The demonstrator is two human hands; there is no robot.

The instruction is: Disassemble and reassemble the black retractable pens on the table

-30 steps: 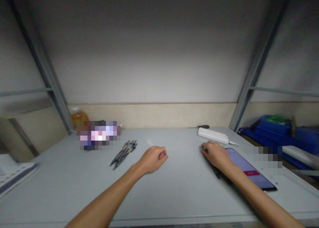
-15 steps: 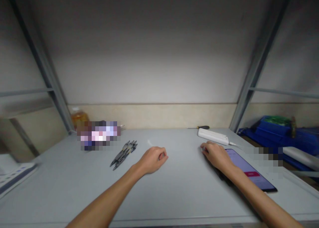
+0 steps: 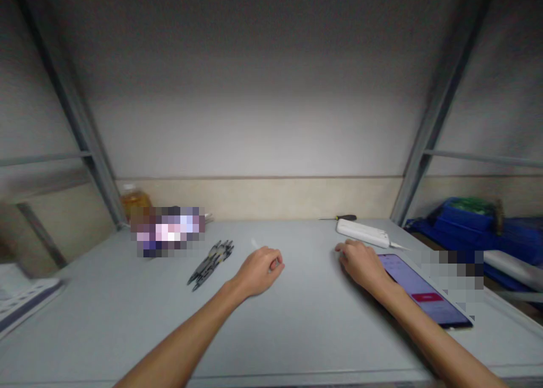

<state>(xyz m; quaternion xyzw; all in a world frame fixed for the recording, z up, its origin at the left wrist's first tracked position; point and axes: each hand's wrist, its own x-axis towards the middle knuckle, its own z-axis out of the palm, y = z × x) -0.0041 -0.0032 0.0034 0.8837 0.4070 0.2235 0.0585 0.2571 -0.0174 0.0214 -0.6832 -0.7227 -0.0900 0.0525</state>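
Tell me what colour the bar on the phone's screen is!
The bar on the phone is red, seen best in the head view.

I count two bare hands, one left hand and one right hand, over a single surface. There is one bundle of pens, more than two of them, but they overlap too much for me to give an exact number. I make it one phone, one white power strip, one screwdriver, one bottle and two metal posts. The blue things I can't separate well enough to count.
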